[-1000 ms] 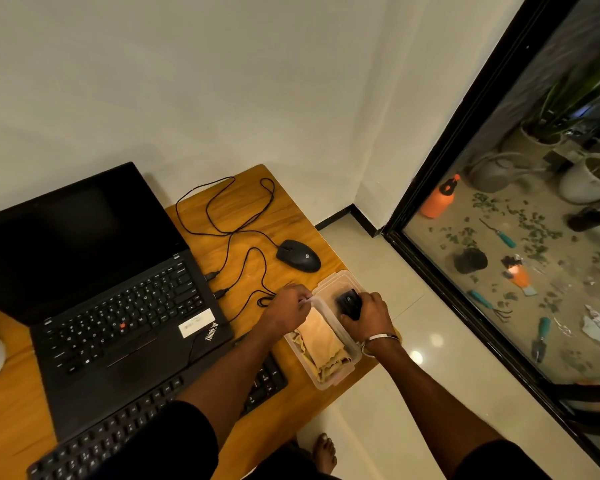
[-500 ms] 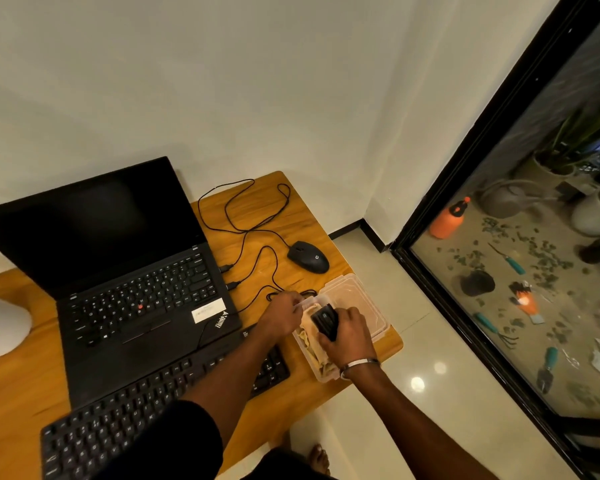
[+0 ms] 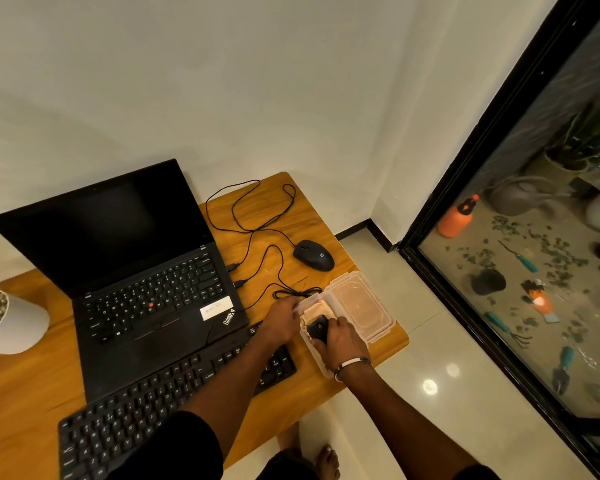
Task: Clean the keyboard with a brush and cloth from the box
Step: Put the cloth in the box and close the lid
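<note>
Both hands are at the box (image 3: 314, 355), at the keyboard's (image 3: 174, 393) three o'clock: the left hand (image 3: 280, 322) steadies its rim, the right hand (image 3: 340, 341) is closed around the brush (image 3: 317, 328). The brush should be lifted straight up, clear of the cloth (image 3: 314, 311).

Keyboard (image 3: 125, 415) partly under forearm; box (image 3: 321, 362) behind right hand (image 3: 342, 339).

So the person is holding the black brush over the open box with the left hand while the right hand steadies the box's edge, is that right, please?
Not quite: the hands are swapped. In the head view, the right hand holds the black brush over the open box, and the left hand steadies the box's edge. The rest stands.
</note>
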